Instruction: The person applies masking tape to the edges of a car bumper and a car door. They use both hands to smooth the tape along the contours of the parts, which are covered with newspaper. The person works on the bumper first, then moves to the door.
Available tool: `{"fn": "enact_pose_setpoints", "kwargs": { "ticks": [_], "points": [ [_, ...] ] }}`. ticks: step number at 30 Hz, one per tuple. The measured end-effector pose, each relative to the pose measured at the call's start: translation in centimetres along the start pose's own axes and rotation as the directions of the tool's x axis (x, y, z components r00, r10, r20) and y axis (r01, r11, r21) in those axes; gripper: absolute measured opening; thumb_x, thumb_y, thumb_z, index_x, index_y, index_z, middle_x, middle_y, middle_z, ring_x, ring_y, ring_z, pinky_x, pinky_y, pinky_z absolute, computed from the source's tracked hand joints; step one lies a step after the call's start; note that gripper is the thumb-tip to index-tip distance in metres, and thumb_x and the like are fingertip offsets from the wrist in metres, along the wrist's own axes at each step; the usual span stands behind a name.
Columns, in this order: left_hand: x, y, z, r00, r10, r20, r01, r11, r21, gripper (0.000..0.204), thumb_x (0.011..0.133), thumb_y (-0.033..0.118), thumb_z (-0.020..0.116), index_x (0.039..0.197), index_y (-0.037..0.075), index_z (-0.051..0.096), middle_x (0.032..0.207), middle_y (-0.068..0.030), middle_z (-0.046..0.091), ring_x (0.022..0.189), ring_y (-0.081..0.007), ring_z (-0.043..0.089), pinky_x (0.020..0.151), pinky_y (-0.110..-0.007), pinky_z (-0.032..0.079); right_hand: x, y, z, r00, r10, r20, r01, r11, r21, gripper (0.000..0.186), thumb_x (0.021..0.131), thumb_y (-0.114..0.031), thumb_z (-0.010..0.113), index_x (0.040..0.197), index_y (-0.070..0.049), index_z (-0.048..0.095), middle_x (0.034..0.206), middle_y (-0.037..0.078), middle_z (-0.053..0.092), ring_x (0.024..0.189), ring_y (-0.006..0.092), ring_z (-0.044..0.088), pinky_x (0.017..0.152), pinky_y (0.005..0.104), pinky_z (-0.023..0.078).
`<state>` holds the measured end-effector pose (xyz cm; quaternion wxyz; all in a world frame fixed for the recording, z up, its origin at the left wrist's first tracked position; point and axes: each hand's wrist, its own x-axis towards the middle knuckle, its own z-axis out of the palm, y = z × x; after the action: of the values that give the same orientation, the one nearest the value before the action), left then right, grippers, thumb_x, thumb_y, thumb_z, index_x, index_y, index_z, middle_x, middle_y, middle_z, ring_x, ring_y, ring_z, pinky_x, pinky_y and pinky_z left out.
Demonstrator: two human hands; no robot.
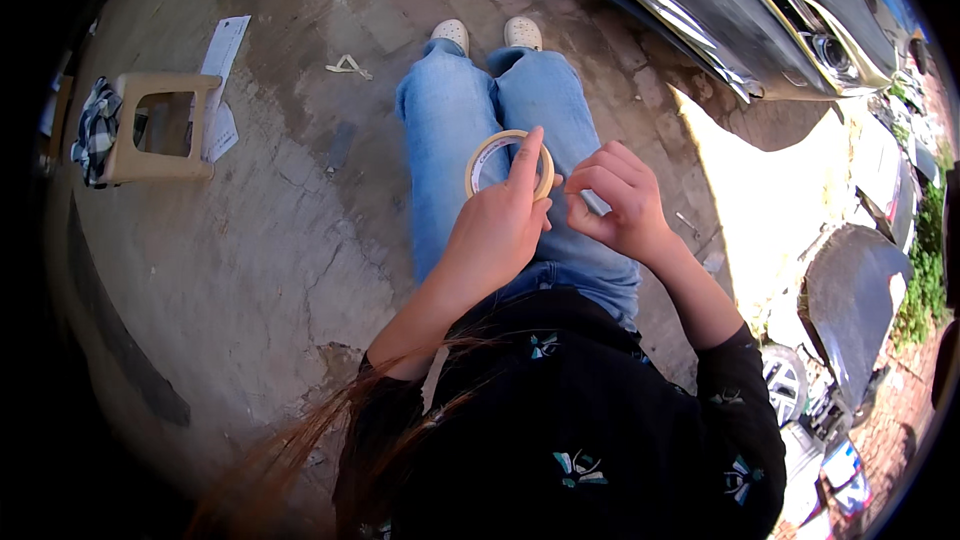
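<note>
tape roll (479, 156): a pale yellow ring, held above our blue jeans (437, 120).
left hand (503, 221): we have it clamped on this roll.
right hand (626, 196): just beside the roll, curled together; what it pinches, we cannot tell.
stool (165, 169): beige, at our left, checked cloth (97, 130) against it.
</note>
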<state>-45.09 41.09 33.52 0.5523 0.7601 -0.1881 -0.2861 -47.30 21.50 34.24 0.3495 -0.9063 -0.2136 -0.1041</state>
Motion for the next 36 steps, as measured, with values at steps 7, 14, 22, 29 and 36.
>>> {"fn": "enact_pose_setpoints", "kwargs": {
  "ticks": [7, 14, 22, 29, 36],
  "points": [
    [-0.2, 0.3, -0.7, 0.999, 0.034, 0.038, -0.027, 0.985, -0.173, 0.065, 0.095, 0.0, 0.055, 0.153, 0.0, 0.024, 0.096, -0.0103, 0.072, 0.077, -0.0164, 0.068, 0.077, -0.029, 0.051, 0.7, -0.1, -0.2, 0.985, 0.156, -0.069, -0.15, 0.985, 0.091, 0.022, 0.074, 0.002, 0.077, 0.095, -0.003, 0.073, 0.091, 0.008, 0.071, 0.082, 0.0227, 0.066, 0.071, 0.032, 0.052],
    [-0.1, 0.4, -0.4, 1.0, -0.008, 0.022, 0.009, 1.0, -0.026, 0.068, 0.093, -0.001, 0.056, 0.153, 0.0, 0.024, 0.09, -0.0114, 0.07, 0.076, -0.0217, 0.068, 0.077, -0.032, 0.051, 1.2, -0.1, -0.2, 0.999, 0.011, -0.036, -0.014, 0.997, -0.08, 0.019, 0.072, -0.004, 0.078, 0.088, -0.006, 0.068, 0.085, 0.004, 0.067, 0.076, 0.0225, 0.063, 0.064, 0.0339, 0.052],
    [0.0, 0.5, -0.6, 0.997, -0.006, 0.076, -0.006, 0.988, 0.155, 0.07, 0.092, 0.001, 0.056, 0.153, 0.0, 0.023, 0.089, -0.0141, 0.07, 0.075, -0.0315, 0.069, 0.075, -0.039, 0.051, 1.6, 0.5, 0.2, 0.988, -0.152, 0.013, 0.151, 0.955, -0.256, 0.02, 0.066, 0.0, 0.075, 0.08, -0.006, 0.062, 0.081, 0.005, 0.062, 0.069, 0.0235, 0.057, 0.06, 0.0325, 0.048],
    [0.0, 0.1, -0.7, 0.995, 0.014, 0.1, -0.007, 0.998, -0.07, 0.068, 0.093, 0.002, 0.056, 0.153, 0.0, 0.023, 0.092, -0.0145, 0.072, 0.076, -0.0252, 0.069, 0.077, -0.035, 0.052, 0.9, 0.9, -1.1, 0.963, 0.223, 0.152, -0.258, 0.927, 0.273, 0.013, 0.077, -0.001, 0.07, 0.088, -0.004, 0.063, 0.085, 0.005, 0.062, 0.081, 0.0207, 0.059, 0.073, 0.031, 0.048],
    [0.3, -0.3, -0.7, 0.995, 0.021, 0.098, -0.003, 0.983, -0.183, 0.065, 0.096, 0.001, 0.054, 0.153, -0.002, 0.022, 0.098, -0.0112, 0.071, 0.073, -0.016, 0.066, 0.074, -0.029, 0.051, 0.1, 0.9, 0.3, 0.952, 0.297, 0.067, -0.302, 0.892, 0.335, 0.018, 0.082, -0.006, 0.075, 0.098, -0.004, 0.069, 0.098, 0.007, 0.067, 0.096, 0.0234, 0.062, 0.086, 0.0337, 0.049]
  ]
}}
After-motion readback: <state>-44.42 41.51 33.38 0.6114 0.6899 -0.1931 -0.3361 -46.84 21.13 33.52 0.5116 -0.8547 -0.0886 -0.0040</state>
